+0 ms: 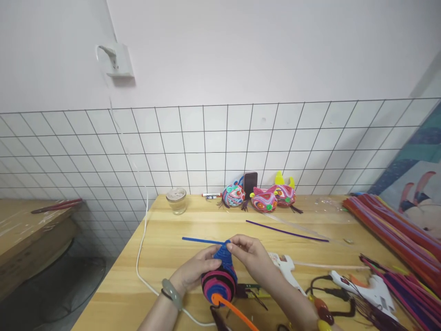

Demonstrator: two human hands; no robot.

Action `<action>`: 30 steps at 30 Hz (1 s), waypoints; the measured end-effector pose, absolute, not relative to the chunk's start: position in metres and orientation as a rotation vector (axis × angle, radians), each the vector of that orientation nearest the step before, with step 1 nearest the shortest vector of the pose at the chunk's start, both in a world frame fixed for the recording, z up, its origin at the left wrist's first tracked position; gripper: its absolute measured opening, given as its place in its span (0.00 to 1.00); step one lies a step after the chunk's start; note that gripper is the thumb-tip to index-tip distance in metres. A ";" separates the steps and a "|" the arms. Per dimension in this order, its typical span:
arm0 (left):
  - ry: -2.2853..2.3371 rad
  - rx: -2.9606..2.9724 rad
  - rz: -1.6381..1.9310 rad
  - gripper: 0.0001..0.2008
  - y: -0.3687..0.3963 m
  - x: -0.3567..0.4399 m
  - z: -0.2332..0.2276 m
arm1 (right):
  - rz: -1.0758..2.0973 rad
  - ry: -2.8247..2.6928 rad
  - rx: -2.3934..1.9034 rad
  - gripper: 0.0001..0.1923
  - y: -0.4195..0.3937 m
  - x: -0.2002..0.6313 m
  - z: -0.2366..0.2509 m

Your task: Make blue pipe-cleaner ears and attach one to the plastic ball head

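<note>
A figure wound from fuzzy pipe cleaners [219, 281] has a round body striped in pink, black and blue, with a blue cone on top. My left hand [197, 269] is closed around its left side, thumb pressed on the blue cone. At the tip of the cone, my right hand [248, 253] pinches a blue pipe cleaner [202, 240], whose straight free end sticks out to the left. An orange pipe cleaner [237, 312] runs from the body toward the lower right. Part of the figure is hidden by my fingers.
Finished colourful figures [264, 200] and a phone [250, 185] stand by the wall. A glass jar [176, 201] is at the back left. White glue guns [370, 292] and pipe cleaner bundles [389, 230] lie right. A white cable [140, 257] crosses the left edge.
</note>
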State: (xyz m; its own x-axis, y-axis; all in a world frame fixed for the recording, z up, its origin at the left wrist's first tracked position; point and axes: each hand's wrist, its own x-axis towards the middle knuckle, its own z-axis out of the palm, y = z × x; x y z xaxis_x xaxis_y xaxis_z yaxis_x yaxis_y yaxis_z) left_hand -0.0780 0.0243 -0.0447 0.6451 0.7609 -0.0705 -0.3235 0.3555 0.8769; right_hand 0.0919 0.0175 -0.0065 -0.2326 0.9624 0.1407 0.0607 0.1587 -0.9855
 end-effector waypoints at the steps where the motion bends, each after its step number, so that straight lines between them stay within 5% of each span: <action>1: 0.534 0.984 0.749 0.19 0.025 -0.079 -0.046 | 1.222 -1.498 -1.033 0.12 0.018 0.091 -0.009; 15: 0.676 1.039 0.776 0.19 0.032 -0.087 -0.050 | 1.081 -1.588 -1.082 0.09 0.023 0.078 -0.014; 21: 0.773 1.018 0.804 0.17 0.033 -0.088 -0.046 | 1.049 -1.605 -1.107 0.16 0.026 0.089 -0.010; 30: 1.080 0.816 1.325 0.20 0.053 -0.094 -0.056 | 0.930 -1.375 -1.360 0.22 0.005 0.199 0.015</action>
